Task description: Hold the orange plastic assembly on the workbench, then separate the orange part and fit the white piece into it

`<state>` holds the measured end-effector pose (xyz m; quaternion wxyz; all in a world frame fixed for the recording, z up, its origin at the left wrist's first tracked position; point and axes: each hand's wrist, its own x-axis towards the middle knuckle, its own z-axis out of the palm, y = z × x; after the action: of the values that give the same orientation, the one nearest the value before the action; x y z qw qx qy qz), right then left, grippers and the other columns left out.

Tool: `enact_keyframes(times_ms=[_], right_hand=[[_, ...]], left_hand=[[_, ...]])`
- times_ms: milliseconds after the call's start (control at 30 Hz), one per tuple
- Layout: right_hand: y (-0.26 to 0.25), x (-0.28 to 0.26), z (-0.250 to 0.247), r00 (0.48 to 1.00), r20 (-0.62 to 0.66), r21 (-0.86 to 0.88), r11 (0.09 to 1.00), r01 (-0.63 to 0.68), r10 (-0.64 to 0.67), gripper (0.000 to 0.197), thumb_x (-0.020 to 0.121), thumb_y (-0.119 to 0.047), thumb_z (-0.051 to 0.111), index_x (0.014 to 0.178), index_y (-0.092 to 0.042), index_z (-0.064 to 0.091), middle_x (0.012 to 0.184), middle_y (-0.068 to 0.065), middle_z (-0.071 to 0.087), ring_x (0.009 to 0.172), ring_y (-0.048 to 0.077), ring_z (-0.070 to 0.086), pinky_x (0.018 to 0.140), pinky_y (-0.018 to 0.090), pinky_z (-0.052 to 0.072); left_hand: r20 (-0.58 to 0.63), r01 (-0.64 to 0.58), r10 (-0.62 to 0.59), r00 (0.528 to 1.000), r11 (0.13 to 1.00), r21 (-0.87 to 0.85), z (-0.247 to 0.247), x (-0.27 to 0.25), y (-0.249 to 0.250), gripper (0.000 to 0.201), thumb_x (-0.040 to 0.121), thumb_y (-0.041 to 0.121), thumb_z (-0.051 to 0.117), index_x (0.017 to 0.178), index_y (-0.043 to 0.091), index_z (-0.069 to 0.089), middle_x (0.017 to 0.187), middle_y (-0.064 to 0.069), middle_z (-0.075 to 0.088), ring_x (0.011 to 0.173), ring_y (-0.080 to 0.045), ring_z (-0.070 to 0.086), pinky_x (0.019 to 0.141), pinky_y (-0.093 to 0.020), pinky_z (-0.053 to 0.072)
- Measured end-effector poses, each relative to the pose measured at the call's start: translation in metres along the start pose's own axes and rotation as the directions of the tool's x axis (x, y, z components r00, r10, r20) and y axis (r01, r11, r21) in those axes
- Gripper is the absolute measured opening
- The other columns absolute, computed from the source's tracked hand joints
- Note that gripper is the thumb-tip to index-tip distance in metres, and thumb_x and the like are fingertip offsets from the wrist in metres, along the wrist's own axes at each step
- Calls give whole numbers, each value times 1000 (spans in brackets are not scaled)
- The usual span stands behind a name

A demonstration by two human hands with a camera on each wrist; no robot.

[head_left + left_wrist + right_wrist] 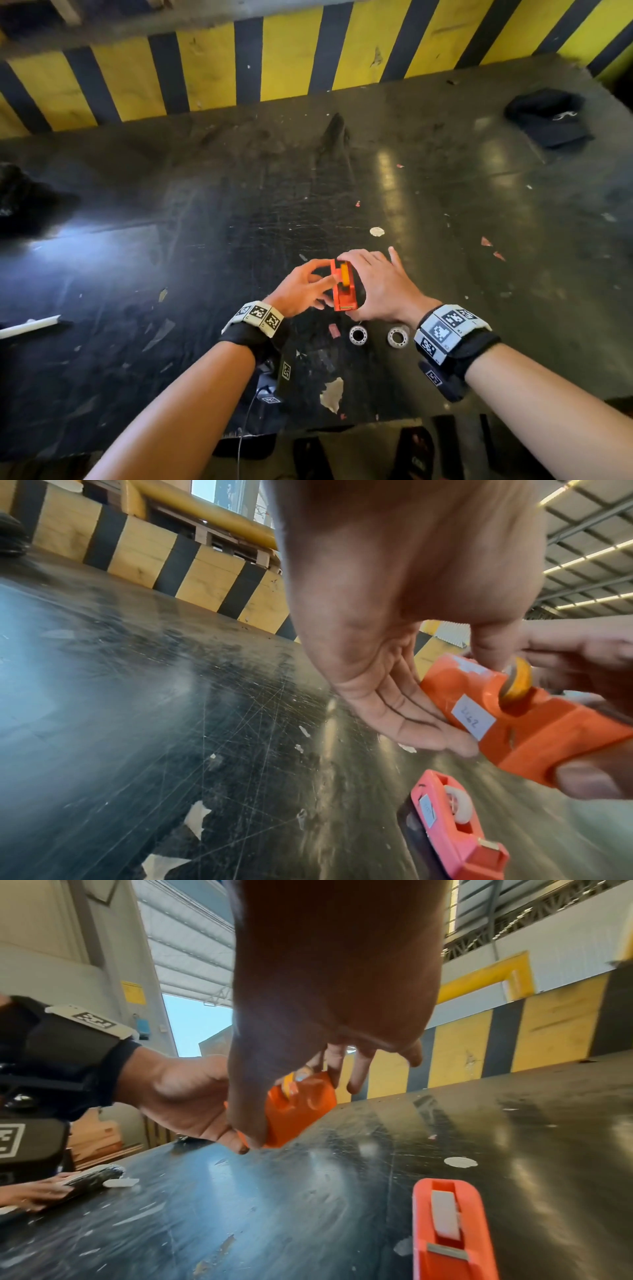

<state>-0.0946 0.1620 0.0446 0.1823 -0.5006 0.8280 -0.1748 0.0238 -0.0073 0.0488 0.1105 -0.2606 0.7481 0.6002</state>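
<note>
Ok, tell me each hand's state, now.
Left hand: pinches the yellow tape roll in the orange tape dispenser.
Right hand: grips the dispenser.

White sticker on orange tape dispenser [527, 723], handwritten digits (perhaps "2162", unclear)

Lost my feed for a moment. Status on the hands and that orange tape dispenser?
Left hand and right hand both grip the orange tape dispenser, yellow roll seated. Second dispenser and two empty cores lie close by on the table.
</note>
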Motion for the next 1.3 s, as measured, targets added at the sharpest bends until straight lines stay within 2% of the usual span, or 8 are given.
enact_keyframes(times_ms=[167,333,433,533,600,767,900,1300], right_hand=[[7,-14,-6,998,-59,139,990,34,-26,94,61,-49,88,142,-24,48,139,-5,55,119,21,55,103,38,45],[11,-19,-1,999,-38,56,998,1,1,92,62,-56,85,140,-31,45,136,-9,55,117,20,54,98,42,49],[18,-23,7,1000,-13,19,1000,-23,24,90,63,-60,84,139,-32,45,136,-10,55,116,19,53,95,42,50],[38,-33,10,994,-27,34,994,-105,106,89,62,-51,87,139,-32,46,137,-11,53,117,21,53,93,42,51],[50,-42,11,986,-58,83,985,-150,155,91,62,-47,90,140,-32,46,140,-11,52,119,23,53,95,40,50],[46,-49,25,993,-33,111,988,-108,112,96,64,-43,92,146,-28,44,143,-5,53,121,25,51,100,39,48],[36,-51,41,997,-10,171,982,-78,81,97,68,-43,93,148,-29,38,143,0,51,124,22,51,101,35,46],[19,-51,51,997,10,256,964,-72,72,94,73,-32,94,146,-25,36,149,1,47,134,17,49,102,25,37]], left_hand=[[71,23,-16,997,995,-101,0,-9,14,45,100,28,65,142,22,49,111,-16,76,89,-18,79,79,-30,65],[72,66,-62,995,996,-57,9,-2,9,49,101,25,63,146,16,46,116,-23,74,96,-29,77,90,-43,63],[65,116,-111,992,990,-83,21,0,3,47,103,24,61,146,15,45,120,-26,72,107,-41,74,96,-49,60],[35,197,-195,980,978,-64,19,0,-17,44,103,25,60,145,15,48,112,-24,72,99,-37,74,95,-49,59],[-35,236,-234,972,961,147,10,-2,-41,51,99,35,66,144,19,51,111,-22,73,99,-34,74,93,-49,60],[-226,338,-252,941,701,627,8,-16,-93,57,93,43,66,142,18,51,132,-15,65,117,-36,67,96,-41,54],[-281,316,-167,945,683,658,24,-15,-113,41,99,34,56,134,14,55,131,-17,61,114,-38,66,94,-43,52],[-322,305,-137,937,773,556,23,-9,-98,57,97,50,61,142,17,48,139,-13,55,118,-31,65,92,-37,51]])
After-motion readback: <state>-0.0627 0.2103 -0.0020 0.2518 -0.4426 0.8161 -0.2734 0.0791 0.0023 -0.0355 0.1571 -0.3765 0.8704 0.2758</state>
